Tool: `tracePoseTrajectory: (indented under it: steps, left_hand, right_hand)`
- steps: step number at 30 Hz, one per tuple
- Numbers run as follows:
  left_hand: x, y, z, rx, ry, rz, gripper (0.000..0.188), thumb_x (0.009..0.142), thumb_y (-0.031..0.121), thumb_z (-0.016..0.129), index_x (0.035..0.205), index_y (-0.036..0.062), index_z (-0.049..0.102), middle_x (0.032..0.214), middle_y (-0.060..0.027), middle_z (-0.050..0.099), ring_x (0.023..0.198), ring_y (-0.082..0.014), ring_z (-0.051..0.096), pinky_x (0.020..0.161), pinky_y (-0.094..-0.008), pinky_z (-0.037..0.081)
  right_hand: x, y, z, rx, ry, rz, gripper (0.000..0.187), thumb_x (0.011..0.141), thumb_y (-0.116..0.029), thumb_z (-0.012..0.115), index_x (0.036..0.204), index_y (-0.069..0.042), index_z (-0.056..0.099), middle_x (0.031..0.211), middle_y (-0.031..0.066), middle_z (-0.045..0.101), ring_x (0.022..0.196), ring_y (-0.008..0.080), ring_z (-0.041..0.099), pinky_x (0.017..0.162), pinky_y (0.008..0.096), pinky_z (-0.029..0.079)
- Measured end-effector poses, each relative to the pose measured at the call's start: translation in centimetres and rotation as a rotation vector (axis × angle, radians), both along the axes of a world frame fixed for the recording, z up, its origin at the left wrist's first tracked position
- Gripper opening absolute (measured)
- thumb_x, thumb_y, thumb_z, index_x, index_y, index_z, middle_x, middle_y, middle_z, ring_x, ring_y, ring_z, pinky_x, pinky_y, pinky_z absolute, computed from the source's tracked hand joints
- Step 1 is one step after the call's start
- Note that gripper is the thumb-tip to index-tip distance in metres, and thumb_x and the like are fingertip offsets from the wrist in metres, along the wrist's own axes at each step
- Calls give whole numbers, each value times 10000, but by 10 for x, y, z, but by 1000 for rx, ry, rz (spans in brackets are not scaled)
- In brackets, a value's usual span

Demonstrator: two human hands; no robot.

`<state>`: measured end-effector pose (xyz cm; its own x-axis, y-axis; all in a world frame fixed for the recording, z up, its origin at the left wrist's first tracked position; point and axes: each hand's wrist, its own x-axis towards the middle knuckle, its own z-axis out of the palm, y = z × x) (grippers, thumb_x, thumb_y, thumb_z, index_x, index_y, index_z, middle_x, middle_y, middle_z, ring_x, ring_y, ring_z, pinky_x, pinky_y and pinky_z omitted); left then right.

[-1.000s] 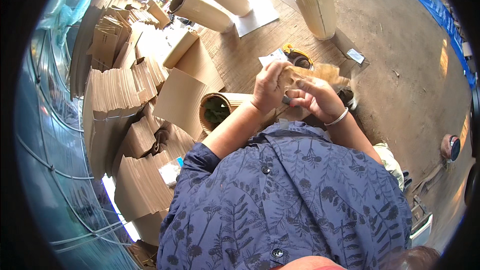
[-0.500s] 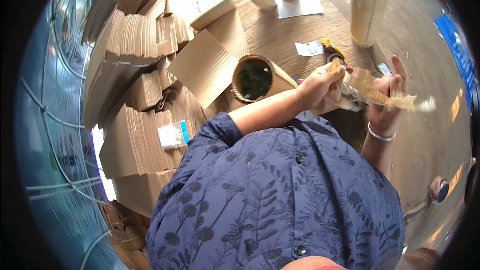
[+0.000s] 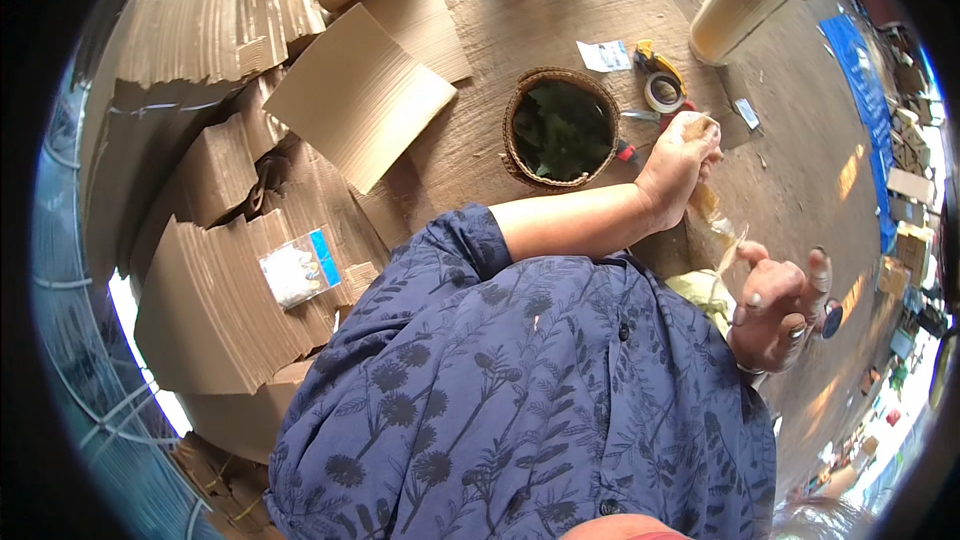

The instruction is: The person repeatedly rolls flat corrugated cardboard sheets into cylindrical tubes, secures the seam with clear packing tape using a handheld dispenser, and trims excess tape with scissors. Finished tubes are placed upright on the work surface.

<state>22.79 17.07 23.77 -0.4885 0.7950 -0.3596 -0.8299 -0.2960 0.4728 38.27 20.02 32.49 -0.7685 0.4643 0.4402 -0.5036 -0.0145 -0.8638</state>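
Observation:
My left hand [image 3: 680, 172] is closed round a crumpled strip of brown, translucent tape [image 3: 708, 210], which hangs down between my two hands. A thin, frayed end of it reaches close to the fingers of my right hand [image 3: 775, 312]. That hand is held low on the right with its fingers apart and bent; whether the frayed end touches it I cannot tell. Left of my left hand stands a round corrugated-cardboard container [image 3: 513, 155] with dark green leaves [image 3: 560, 130] inside. Beyond my left hand lie a tape roll [image 3: 665, 93] and a yellow-and-black tool [image 3: 645, 55].
Stacked corrugated cardboard [image 3: 215, 300] fills the left side, with a small clear packet [image 3: 300, 270] on it. A loose cardboard sheet [image 3: 350, 100] lies nearer the container. A tall cream tube [image 3: 740, 10] stands at the far right. Yellowish material [image 3: 705, 292] shows beside my shirt.
My right hand has come off the tape strip, dropped nearer my body and spread its fingers. The strip now hangs from my left hand. The view has shifted to the right.

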Motion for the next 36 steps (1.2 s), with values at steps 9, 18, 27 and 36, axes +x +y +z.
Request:
tracePoseTrajectory:
  steps: [9, 18, 27, 36]
  left_hand:
    - [10, 7, 2, 73, -299, -60, 395, 1013, 414, 485, 946, 36, 576, 690, 6, 462, 595, -71, 421, 500, -204, 347]
    - [100, 54, -55, 471, -725, -135, 321, 965, 202, 511, 1242, 43, 474, 1009, -41, 527, 890, -129, 547, 812, -264, 467]
    - [151, 89, -20, -33, -307, -531, 418, 1039, 412, 410, 1281, 86, 510, 1193, -34, 592, 1044, -158, 592, 971, -329, 465]
    - [183, 106, 0, -137, -170, -89, 402, 1028, 505, 391, 997, 160, 596, 947, 24, 609, 921, -103, 558, 848, -279, 461]
  right_hand:
    - [26, 1, -65, 141, -803, -440, 433, 851, 4, 631, 1278, 0, 560, 1260, 128, 570, 1125, 230, 591, 938, 340, 484]
    - [10, 39, -78, 827, -203, -254, 439, 846, -301, 684, 1186, -57, 552, 1326, 224, 490, 1255, 402, 457, 1092, 530, 301]
    - [73, 118, -110, 905, -335, -824, 255, 1004, -204, 457, 1119, -67, 638, 1150, 89, 678, 1114, 281, 621, 1115, 503, 303]
    - [93, 128, -103, 537, -439, -588, 521, 1005, -476, 449, 1221, -27, 601, 1264, 160, 598, 1160, 324, 572, 1052, 422, 403]
